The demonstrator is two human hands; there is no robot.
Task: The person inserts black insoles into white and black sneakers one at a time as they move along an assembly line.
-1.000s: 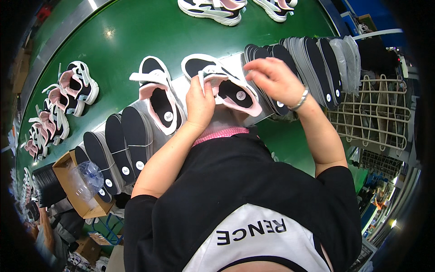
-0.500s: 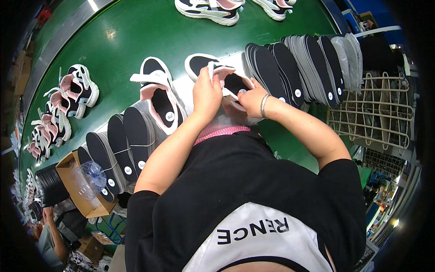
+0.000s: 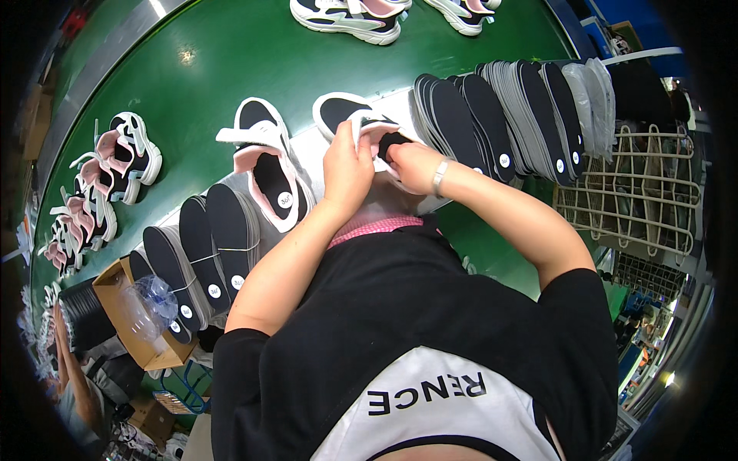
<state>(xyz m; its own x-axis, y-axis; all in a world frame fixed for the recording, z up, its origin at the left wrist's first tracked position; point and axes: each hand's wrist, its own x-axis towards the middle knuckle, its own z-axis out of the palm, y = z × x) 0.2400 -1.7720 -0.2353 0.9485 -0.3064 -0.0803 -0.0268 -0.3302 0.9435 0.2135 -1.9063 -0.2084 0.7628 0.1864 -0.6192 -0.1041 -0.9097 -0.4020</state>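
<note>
A black, white and pink sneaker (image 3: pixel 332 110) lies in front of me, toe pointing away. My left hand (image 3: pixel 347 173) grips its tongue and collar at the left side of the opening. Into the shoe reaches my right hand (image 3: pixel 417 167), its fingers bent on a black insole (image 3: pixel 391 143); the fingertips are partly hidden by the collar. Just to the left rests a matching sneaker (image 3: pixel 270 173), with a black insole and round white sticker visible inside.
Stacks of black insoles (image 3: pixel 453 123) stand at the right, beside a wire rack (image 3: pixel 630 184). More banded insole stacks (image 3: pixel 204 246) and a cardboard box (image 3: pixel 123 307) are at the left. Sneakers stand on the green belt (image 3: pixel 207 69). Another person's arm (image 3: pixel 73 369) shows at far left.
My right hand has moved deeper into the shoe, and the insole's sticker is now covered. My left hand keeps its grip. The other person's arm at far left has risen.
</note>
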